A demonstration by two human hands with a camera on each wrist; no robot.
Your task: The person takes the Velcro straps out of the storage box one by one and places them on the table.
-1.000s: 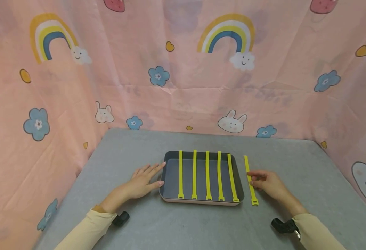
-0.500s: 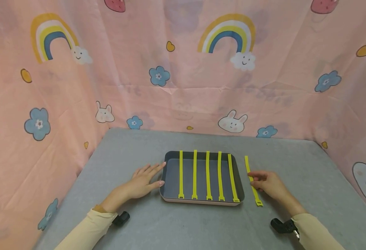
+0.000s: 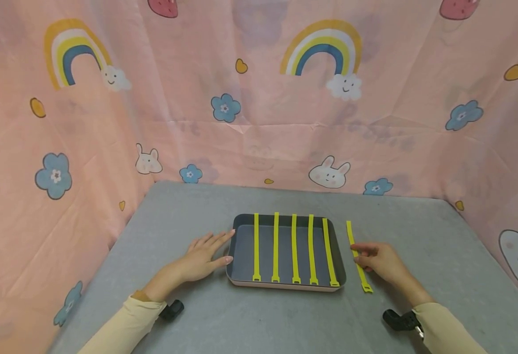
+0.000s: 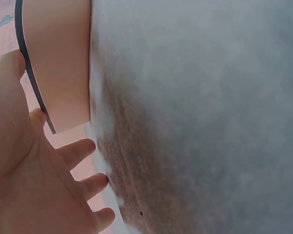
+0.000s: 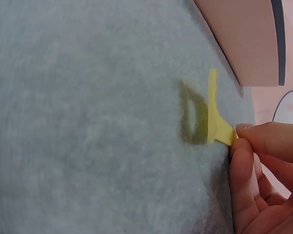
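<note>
Off the right edge of the tray (image 3: pixel 243 250), my right hand (image 3: pixel 380 258) pinches the loose yellow strip (image 3: pixel 362 275) mid-length, roughly parallel to that edge.

Head view: high, near side, facing far and down over whole tray (image 3: pixel 243 250). Wrist views: low, close, tilted sideways, past left hand (image 3: pixel 200 258) and right hand (image 3: pixel 382 261); all share tray.

In the lower middle of the frame, a tray (image 3: pixel 243 253) is set on the bench (image 3: pixel 259 324). Across it, five straps (image 3: pixel 294 248) are laid side by side. Its left rim is touched by the left fingers (image 3: pixel 224 238); to its right, another strap (image 3: pixel 362 277) is held by the right fingers (image 3: pixel 365 245). Behind, a curtain (image 3: pixel 267 98) is hung.
</note>
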